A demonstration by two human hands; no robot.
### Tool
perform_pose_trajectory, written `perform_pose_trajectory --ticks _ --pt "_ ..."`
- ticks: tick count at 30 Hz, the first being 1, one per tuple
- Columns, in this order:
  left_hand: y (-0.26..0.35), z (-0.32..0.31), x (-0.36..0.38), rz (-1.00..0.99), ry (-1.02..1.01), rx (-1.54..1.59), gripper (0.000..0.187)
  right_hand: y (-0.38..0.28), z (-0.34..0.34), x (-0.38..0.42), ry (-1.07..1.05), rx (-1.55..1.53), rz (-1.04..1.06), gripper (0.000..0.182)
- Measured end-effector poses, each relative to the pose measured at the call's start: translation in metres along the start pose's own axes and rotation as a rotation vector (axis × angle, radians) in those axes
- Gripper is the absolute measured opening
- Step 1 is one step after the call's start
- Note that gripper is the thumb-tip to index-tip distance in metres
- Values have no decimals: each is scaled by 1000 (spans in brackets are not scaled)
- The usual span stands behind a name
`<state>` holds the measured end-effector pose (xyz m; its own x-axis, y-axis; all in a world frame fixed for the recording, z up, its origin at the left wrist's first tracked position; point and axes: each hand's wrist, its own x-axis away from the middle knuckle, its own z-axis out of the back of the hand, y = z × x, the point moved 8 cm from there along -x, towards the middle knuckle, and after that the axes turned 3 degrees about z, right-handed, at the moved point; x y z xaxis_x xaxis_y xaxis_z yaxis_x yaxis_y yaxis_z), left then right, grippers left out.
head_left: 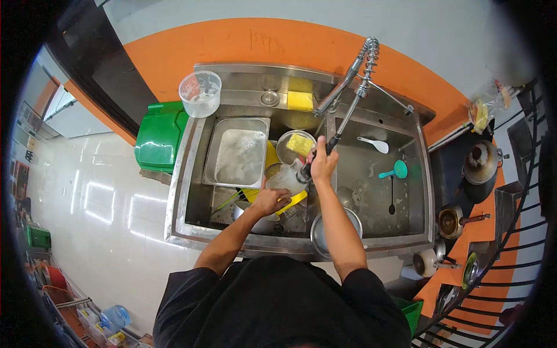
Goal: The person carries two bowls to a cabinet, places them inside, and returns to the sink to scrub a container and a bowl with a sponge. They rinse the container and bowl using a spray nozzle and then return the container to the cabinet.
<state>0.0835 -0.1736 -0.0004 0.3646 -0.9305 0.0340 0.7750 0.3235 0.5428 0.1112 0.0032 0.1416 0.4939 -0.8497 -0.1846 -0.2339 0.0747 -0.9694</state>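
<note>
My right hand (322, 163) is wrapped round the black handle of a faucet sprayer (304, 173) that hangs from a coiled spring faucet (366, 81). The sprayer points into a translucent plastic container (284, 180), which my left hand (271, 202) grips by its near side. Both are over the left sink basin. Behind the container, a round metal bowl (282, 152) holds a yellow sponge (300, 144). Under my left hand lie a yellow item (250, 195) and a metal pot (239, 210), both partly hidden.
A rectangular steel pan (237, 152) with cloudy water sits at left. A clear tub (200, 95) and yellow sponge (300, 101) rest on the sink's ledge. The right basin holds a white spoon (376, 145), turquoise strainer (399, 169) and dark spoon (391, 200). A metal bowl (318, 235) stands near the front edge.
</note>
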Motion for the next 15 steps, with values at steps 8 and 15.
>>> perform_pose_trajectory --ticks 8,15 --pt "-29 -30 -15 570 183 1632 24 -27 -34 25 -112 -396 -199 50" --pt "-51 -27 5 539 166 1849 47 -18 5 2 14 -5 107 53"
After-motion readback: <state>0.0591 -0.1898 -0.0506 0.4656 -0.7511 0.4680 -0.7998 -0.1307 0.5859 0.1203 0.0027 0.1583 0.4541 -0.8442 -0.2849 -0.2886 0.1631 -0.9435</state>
